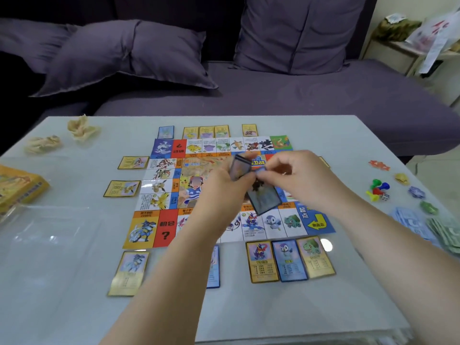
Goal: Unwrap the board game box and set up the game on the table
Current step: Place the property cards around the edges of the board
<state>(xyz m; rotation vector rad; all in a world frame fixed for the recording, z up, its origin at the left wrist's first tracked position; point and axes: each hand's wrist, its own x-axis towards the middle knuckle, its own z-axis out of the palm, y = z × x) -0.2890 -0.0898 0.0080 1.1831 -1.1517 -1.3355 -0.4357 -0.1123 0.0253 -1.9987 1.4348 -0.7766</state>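
Well inside board (159, 221) edges: hands (298, 180), cards (265, 199)

left hand (225, 188): bare; right hand (301, 181): bare; forearms: bare to frame edge

Near edge: a bare strip of table (62, 295) runs left of the forearms to the near-left corner, with a wedge of it open between them.
Board middle: blocked by the left hand (224, 185) and right hand (298, 178), close together above the game board (161, 185) and gripping held cards (263, 197).
Board rim: laid cards (290, 261) lie flat just beside the board on its far, left and near sides.
Left side: a yellow box (20, 188), clear plastic (49, 227) and crumpled paper (83, 127) line the edge, with an open lane inside them.
Right side: pawns (377, 189), a die (385, 196), tokens (417, 191) and banknote stacks (410, 222) crowd the edge.
Far edge: a narrow bare strip, then the sofa (273, 95).
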